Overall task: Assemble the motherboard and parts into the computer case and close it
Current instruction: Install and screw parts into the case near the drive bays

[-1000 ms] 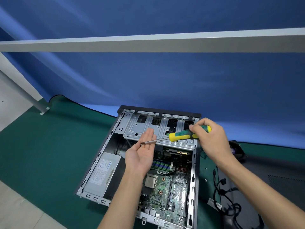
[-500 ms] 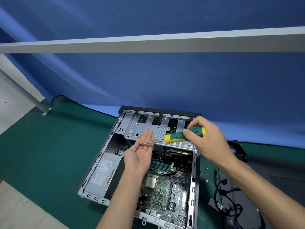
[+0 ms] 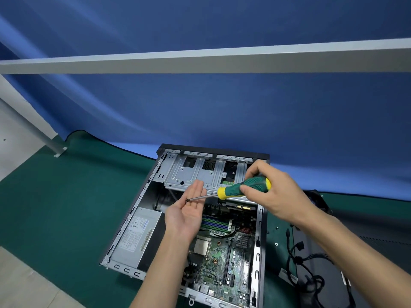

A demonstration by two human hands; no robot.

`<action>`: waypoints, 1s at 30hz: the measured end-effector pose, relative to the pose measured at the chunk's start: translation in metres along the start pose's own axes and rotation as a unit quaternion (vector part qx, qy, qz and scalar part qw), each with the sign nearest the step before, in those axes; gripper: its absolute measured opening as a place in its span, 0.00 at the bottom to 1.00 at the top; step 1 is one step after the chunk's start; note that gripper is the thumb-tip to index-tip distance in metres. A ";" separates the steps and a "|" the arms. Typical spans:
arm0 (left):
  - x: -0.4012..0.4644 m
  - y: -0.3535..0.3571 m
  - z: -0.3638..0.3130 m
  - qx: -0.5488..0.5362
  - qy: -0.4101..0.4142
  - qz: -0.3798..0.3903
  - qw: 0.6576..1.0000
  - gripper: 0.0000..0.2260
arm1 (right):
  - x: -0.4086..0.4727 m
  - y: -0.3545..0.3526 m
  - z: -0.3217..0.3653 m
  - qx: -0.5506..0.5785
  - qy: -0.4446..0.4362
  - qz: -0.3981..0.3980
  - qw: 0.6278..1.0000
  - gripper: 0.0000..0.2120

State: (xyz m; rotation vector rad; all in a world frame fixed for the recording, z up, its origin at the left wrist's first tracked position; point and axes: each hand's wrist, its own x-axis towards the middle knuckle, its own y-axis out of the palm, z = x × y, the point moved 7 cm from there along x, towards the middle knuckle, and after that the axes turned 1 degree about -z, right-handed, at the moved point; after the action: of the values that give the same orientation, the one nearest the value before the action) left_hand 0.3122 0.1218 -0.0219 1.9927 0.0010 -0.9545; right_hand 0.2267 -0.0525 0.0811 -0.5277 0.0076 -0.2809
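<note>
Above the computer case (image 3: 133,221), keep the flat, upturned left hand (image 3: 189,210) level while the right hand (image 3: 273,192), gripping the screwdriver (image 3: 242,187), seats its tip squarely in the small screw (image 3: 186,200).

Both forearms bare to the frame edge; no sleeves, gloves or jewellery visible.
</note>
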 end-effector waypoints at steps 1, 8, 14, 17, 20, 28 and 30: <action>0.000 -0.001 -0.001 0.013 0.015 -0.006 1.000 0.16 | 0.000 0.000 0.000 -0.002 -0.001 0.001 1.000 0.09; -0.002 0.001 -0.010 0.028 0.069 -0.003 0.997 0.15 | -0.004 0.000 -0.007 0.065 0.013 -0.031 0.997 0.07; -0.005 0.001 -0.009 0.038 0.126 -0.005 0.991 0.15 | -0.009 0.005 -0.007 0.068 0.032 -0.032 0.997 0.09; -0.006 0.002 -0.005 0.025 0.144 -0.008 0.989 0.16 | -0.009 0.005 -0.015 0.118 0.090 -0.088 0.985 0.12; -0.006 0.006 -0.005 0.017 0.134 0.000 0.991 0.15 | -0.011 0.011 -0.030 0.164 0.177 -0.086 0.967 0.15; -0.007 0.020 0.012 -0.087 0.022 0.013 0.996 0.17 | -0.011 0.008 -0.049 0.214 0.223 -0.133 0.942 0.12; -0.005 0.018 0.016 -0.097 0.012 -0.002 0.995 0.18 | -0.013 0.007 -0.052 0.206 0.215 -0.139 0.944 0.12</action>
State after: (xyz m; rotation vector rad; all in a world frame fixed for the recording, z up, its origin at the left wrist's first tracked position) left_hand 0.3049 0.1013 -0.0108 1.8258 0.1065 -0.8986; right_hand 0.2120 -0.0684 0.0319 -0.0403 0.2957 -0.6550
